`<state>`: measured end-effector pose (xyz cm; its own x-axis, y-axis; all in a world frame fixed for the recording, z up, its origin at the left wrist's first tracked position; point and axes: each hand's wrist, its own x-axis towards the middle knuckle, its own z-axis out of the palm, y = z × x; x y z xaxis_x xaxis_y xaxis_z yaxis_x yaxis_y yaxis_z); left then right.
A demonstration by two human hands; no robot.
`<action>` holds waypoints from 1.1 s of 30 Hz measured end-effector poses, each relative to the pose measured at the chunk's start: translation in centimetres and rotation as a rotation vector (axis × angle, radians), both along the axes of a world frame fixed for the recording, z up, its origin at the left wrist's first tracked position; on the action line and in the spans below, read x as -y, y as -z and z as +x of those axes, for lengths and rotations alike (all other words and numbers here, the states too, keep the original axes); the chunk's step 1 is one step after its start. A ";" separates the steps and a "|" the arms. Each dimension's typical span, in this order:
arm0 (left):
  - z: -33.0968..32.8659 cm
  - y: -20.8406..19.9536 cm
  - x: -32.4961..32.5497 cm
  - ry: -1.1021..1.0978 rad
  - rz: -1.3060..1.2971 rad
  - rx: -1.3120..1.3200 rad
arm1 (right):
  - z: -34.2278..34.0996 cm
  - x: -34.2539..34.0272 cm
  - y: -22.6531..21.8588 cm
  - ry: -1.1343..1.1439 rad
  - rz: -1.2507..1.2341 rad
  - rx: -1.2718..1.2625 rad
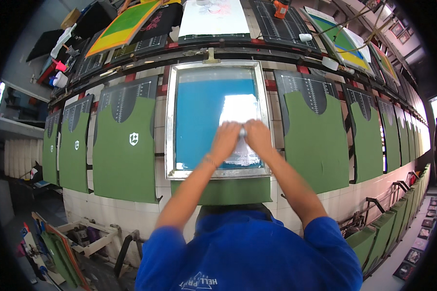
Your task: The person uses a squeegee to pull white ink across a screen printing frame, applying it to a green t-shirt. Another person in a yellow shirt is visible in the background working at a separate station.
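Note:
My left hand (226, 139) and my right hand (258, 138) are side by side over the lower right part of a screen-printing frame. Both are closed round a small pale tool (243, 131), mostly hidden by my fingers; it may be a squeegee. The frame (170, 121) has a silvery metal rim and a blue mesh (196, 116), with a bright reflection on its right side. A whitish smear (243, 156) shows on the mesh just below my hands. From under the frame's near edge sticks out green fabric (235, 192).
Green garment pieces lie on dark boards both sides: the left ones (124, 169) bear a white shield print, the right one (315, 150) looks plain. A metal clamp (210, 56) sits at the frame's far edge. Beyond the rail are more screens (124, 26) and an orange tool (280, 9).

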<state>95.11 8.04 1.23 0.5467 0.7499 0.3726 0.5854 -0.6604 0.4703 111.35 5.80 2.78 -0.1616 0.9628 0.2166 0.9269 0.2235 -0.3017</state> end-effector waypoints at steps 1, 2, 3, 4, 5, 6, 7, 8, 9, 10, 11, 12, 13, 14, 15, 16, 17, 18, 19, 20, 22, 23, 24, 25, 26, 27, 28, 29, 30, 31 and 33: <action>0.3 0.0 -2.0 0.015 -0.003 0.038 | 0.2 -1.9 -0.7 -0.005 -0.006 0.016; 0.5 -0.5 -2.8 0.040 -0.048 0.041 | 0.8 -2.9 -0.8 -0.016 -0.030 0.019; 0.6 -1.5 -3.8 0.062 -0.083 0.045 | 1.2 -4.0 -1.1 -0.029 -0.044 0.023; 0.7 -2.5 -4.3 0.083 -0.116 0.048 | 1.5 -4.5 -1.4 -0.043 -0.057 0.028; 0.7 -2.8 -3.9 0.083 -0.107 0.071 | 1.5 -4.1 -1.5 -0.040 -0.035 0.006; 0.6 -2.9 -2.6 0.083 -0.099 0.095 | 1.3 -2.9 -1.5 -0.036 -0.014 -0.015; 0.4 -3.0 -1.2 0.083 -0.090 0.119 | 1.2 -1.5 -1.6 -0.033 0.007 -0.035; 0.2 -3.8 0.8 0.067 -0.089 0.079 | 1.0 0.3 -1.9 -0.036 -0.009 -0.027; -0.2 -4.1 3.0 0.057 -0.096 0.078 | 0.6 2.5 -2.4 -0.046 -0.020 -0.055; -0.5 -4.0 5.1 0.047 -0.103 0.078 | 0.3 4.8 -2.8 -0.056 -0.030 -0.083; -0.9 -3.5 7.4 0.028 -0.102 0.065 | -0.2 6.9 -2.6 -0.058 -0.054 -0.102; -1.1 -3.1 9.2 0.017 -0.103 0.056 | -0.3 8.7 -2.4 -0.051 -0.078 -0.117; -1.4 -2.8 10.8 0.007 -0.111 0.049 | -0.7 10.3 -2.1 -0.050 -0.048 -0.133; -1.5 -2.6 12.1 0.001 -0.119 0.041 | -1.2 11.6 -1.9 -0.045 -0.020 -0.149; -1.6 -2.4 12.9 -0.005 -0.129 0.033 | -1.5 12.1 -1.7 -0.039 0.007 -0.165; -1.5 -2.0 13.2 -0.015 -0.150 0.053 | -1.5 12.1 -1.4 -0.025 -0.002 -0.160; -1.5 -1.7 12.9 -0.014 -0.158 0.054 | -1.7 11.9 -1.4 -0.017 -0.007 -0.157; -1.4 -1.2 12.2 -0.012 -0.167 0.055 | -1.8 11.6 -1.3 -0.007 -0.012 -0.153; -1.3 -0.7 11.4 -0.009 -0.178 0.056 | -1.6 10.7 -0.9 -0.009 -0.011 -0.137; -1.1 -0.3 9.8 -0.004 -0.169 0.056 | -1.2 8.9 -0.4 -0.010 -0.008 -0.120; -0.4 -0.5 5.6 -0.008 -0.148 0.082 | -0.4 4.8 0.4 -0.010 -0.006 -0.059; 0.1 -1.1 3.5 -0.016 -0.135 0.109 | 0.1 2.6 0.4 -0.009 -0.005 -0.014; 0.5 -1.2 1.3 -0.014 -0.129 0.100 | 0.4 0.4 0.0 -0.008 -0.011 -0.004; 0.8 -1.3 -0.6 -0.013 -0.116 0.092 | 0.7 -1.6 -0.7 -0.009 -0.010 0.007; 1.0 -1.6 -2.0 -0.007 -0.118 0.094 | 1.0 -3.1 -1.1 -0.006 -0.021 0.022; 1.2 -2.0 -3.1 -0.001 -0.119 0.097 | 1.3 -4.5 -1.2 -0.004 -0.031 0.038; 1.3 -2.3 -3.6 0.004 -0.119 0.101 | 1.5 -5.0 -1.3 -0.001 -0.040 0.055; 1.3 -1.9 -3.7 -0.002 -0.095 0.093 | 1.5 -5.1 -1.1 -0.015 -0.032 0.049; 1.3 -1.7 -3.4 -0.010 -0.069 0.087 | 1.5 -4.7 -1.1 -0.031 -0.023 0.045; 1.1 -1.5 -2.9 -0.018 -0.042 0.082 | 1.5 -4.1 -1.1 -0.047 -0.013 0.042; 0.7 -2.1 0.1 -0.021 0.009 0.117 | 1.2 -1.1 -1.4 -0.068 0.061 -0.011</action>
<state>95.85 7.93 3.31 0.4832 0.7571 0.4396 0.5402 -0.6530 0.5308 112.52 6.90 4.20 -0.2240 0.9345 0.2766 0.9056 0.3045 -0.2952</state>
